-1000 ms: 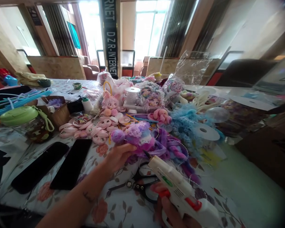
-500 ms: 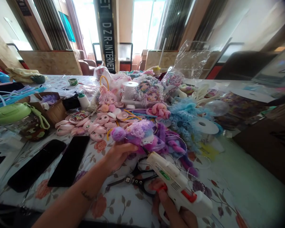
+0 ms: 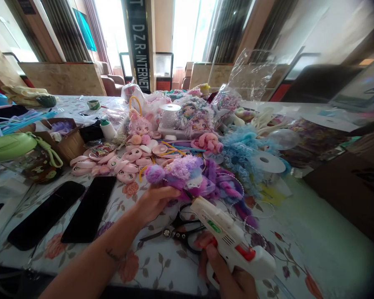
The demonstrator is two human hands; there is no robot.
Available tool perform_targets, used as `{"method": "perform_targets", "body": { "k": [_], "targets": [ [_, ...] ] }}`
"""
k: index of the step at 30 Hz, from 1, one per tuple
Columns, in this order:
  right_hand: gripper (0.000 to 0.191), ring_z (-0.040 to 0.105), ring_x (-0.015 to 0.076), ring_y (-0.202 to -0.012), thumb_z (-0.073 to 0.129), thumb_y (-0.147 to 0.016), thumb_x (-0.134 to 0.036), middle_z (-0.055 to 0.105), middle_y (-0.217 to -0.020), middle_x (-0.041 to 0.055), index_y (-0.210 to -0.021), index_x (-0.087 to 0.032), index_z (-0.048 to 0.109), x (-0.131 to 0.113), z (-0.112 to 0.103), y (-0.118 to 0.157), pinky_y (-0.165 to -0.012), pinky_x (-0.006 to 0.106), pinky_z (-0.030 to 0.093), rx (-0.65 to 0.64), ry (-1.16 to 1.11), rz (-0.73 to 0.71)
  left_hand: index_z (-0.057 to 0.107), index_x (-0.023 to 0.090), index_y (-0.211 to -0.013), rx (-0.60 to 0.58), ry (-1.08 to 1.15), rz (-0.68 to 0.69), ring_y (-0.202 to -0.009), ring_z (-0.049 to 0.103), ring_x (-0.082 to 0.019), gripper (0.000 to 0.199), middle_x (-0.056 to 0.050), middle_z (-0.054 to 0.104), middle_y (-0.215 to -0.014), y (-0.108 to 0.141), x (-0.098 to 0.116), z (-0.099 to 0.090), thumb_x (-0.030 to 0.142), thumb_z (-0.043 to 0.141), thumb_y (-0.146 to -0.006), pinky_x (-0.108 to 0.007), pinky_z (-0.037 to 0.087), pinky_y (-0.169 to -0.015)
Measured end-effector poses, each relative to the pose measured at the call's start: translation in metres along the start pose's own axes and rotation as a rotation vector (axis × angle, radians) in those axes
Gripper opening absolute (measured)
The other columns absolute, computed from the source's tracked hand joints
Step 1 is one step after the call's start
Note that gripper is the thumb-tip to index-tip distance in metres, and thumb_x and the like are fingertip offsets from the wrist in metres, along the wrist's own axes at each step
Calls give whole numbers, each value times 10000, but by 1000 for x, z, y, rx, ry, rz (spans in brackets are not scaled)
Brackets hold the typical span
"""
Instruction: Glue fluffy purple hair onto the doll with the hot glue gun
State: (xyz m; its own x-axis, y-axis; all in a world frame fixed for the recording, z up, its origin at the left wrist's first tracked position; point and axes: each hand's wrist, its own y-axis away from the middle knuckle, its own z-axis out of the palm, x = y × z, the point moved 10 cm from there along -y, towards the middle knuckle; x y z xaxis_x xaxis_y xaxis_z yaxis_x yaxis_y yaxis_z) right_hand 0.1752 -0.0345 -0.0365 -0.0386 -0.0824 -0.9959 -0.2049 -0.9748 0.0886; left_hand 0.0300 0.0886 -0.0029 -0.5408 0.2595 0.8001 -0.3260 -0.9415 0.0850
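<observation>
Near the middle of the table my left hand (image 3: 156,201) is closed on a fluffy purple plush doll piece (image 3: 182,172), which has a pompom at its left and a string of beads. My right hand (image 3: 221,265) wraps the handle of a white hot glue gun (image 3: 227,232), with a finger at its red trigger. The gun's nozzle points up and left and meets the underside of the purple plush beside my left thumb; whether it touches is hard to tell. Black-handled scissors (image 3: 174,234) lie beneath the gun, partly hidden by it.
Pink rabbit-face pieces (image 3: 127,170) lie left of the plush. Two dark flat objects, a black phone (image 3: 90,209) and a rounded case (image 3: 46,214), rest at the left. Blue curly yarn (image 3: 243,153) and a white spool (image 3: 268,162) stand right, near a cardboard box (image 3: 349,191).
The view has shifted slightly, so everything sits a little differently in the frame. Both hands keep their hold, and the glue gun stays against or near the plush.
</observation>
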Motion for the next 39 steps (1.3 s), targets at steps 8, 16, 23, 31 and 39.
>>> {"method": "perform_targets", "body": {
  "k": [8,16,23,31,39],
  "targets": [
    [428,453,132,-499,655,-827,-620,526,-505,-31,-724,-206,618,2,5,-1,-543,277,401,-74,-9,19,709,163,-587,46,23,-17,-665,619,-152,98,-20,719,-653,1,0,-2,90,762,-549,-265,491,-692],
    [421,449,128,-487,655,-840,-605,529,-532,-29,-715,-205,617,5,6,-1,-555,287,413,-81,-35,25,699,152,-602,45,8,-44,-702,618,-167,96,-23,698,-648,1,-3,-5,110,774,-559,-287,482,-737],
    [525,456,145,-538,619,-858,-618,516,-535,-4,-537,-214,520,12,2,-1,-592,301,404,-92,32,18,716,157,-612,38,2,-14,-758,647,-195,92,-29,685,-607,2,1,-2,93,756,-560,-284,492,-747],
    [475,452,144,-515,632,-834,-636,523,-510,-21,-627,-212,581,6,4,-2,-579,292,398,-88,15,26,724,164,-622,27,6,-3,-687,624,-172,91,-13,665,-574,2,1,-1,101,761,-568,-284,490,-721],
    [421,477,142,-490,666,-820,-616,537,-504,-23,-720,-208,632,-1,2,-1,-521,276,426,-42,34,-10,698,149,-602,94,50,-55,-676,604,-147,139,-21,720,-715,1,-6,-10,93,793,-517,-280,472,-710]
  ]
}}
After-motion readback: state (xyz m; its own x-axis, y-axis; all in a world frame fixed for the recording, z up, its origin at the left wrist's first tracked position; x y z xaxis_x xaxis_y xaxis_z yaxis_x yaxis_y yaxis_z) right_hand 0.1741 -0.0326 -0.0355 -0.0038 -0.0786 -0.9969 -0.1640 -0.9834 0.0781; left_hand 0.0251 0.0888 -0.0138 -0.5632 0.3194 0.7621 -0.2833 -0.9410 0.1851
